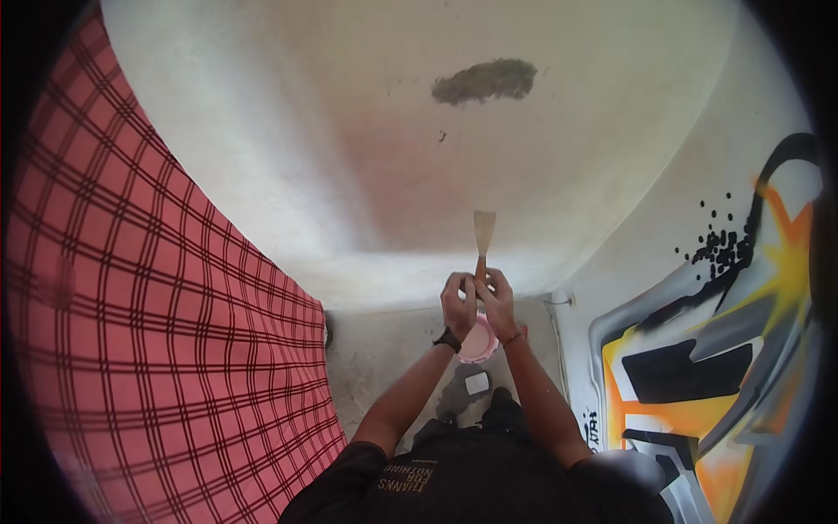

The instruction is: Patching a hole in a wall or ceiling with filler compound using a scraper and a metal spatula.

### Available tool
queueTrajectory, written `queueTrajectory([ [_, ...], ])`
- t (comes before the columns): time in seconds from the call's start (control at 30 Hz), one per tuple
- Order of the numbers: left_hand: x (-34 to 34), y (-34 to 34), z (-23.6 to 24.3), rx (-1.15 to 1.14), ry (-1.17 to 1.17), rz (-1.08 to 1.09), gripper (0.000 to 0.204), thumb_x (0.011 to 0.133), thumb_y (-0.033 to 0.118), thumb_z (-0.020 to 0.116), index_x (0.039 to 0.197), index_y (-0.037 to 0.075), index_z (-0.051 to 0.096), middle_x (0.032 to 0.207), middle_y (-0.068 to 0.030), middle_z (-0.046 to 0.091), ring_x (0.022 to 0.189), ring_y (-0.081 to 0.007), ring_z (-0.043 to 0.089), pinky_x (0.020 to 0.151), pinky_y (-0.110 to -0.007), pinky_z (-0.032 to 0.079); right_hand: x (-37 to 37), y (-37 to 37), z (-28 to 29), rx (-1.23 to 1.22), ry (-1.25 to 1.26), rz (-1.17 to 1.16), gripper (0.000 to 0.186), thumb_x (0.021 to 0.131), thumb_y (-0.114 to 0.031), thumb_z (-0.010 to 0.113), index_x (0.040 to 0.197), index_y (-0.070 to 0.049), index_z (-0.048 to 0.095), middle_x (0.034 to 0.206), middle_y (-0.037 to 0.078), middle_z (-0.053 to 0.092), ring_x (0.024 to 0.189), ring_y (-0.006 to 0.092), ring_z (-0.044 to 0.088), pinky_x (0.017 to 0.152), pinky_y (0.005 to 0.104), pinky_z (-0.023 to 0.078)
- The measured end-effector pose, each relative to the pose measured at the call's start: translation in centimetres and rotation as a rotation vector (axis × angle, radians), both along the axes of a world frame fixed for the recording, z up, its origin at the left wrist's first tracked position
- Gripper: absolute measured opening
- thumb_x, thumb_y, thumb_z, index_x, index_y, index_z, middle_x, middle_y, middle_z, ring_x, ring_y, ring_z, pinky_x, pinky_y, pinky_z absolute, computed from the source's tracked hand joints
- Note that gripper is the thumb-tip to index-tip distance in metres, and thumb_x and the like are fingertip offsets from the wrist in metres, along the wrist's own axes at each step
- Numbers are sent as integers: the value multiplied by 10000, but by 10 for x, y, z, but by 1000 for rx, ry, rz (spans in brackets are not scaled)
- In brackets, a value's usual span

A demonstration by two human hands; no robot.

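Note:
A putty knife (484,234) points up toward the wall, its flared pale blade uppermost and its reddish-brown handle below. My left hand (458,302) and my right hand (497,301) are close together around the lower end of that handle, both with curled fingers. The fingers cover the handle's end. The blade stands out in front of the pale wall (410,192); I cannot tell whether it touches it. Beneath my hands is a pink bucket (479,356), partly hidden by them, with something pale inside.
A rough dark grey patch (485,81) marks the wall higher up. On the left hangs a pink checked cloth (175,323). A painted wall (690,375) runs along the right. A small white square (477,383) lies near my feet on the grey floor (371,349).

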State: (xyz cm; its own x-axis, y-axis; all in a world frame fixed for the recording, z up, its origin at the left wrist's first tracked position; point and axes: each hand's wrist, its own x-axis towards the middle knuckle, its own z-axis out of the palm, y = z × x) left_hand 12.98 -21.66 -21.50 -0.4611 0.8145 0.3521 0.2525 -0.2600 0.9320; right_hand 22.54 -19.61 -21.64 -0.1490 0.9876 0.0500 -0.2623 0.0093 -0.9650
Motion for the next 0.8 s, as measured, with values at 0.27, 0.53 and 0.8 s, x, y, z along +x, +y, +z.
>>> queueTrajectory([
  [0.27,14,76,159,361,108,97,147,959,103,568,873,-11,603,810,-118,619,748,-248,602,708,-368,476,21,78,159,310,86,176,192,1006,-132,552,1157,-15,532,1080,65,602,1000,131,587,851,304,513],
  [0.53,5,104,207,434,84,82,148,984,102,499,946,-8,590,895,-122,600,818,-261,593,722,-376,471,-9,111,212,472,-164,43,238,1072,-256,447,1148,-34,488,952,50,591,848,121,560,709,317,477],
  [0.8,-45,96,177,405,106,68,200,994,122,457,969,-15,600,950,-137,611,909,-272,592,813,-384,456,-53,95,165,435,53,-13,205,1076,-210,449,1194,-43,468,804,-24,459,698,56,413,614,227,383],
])
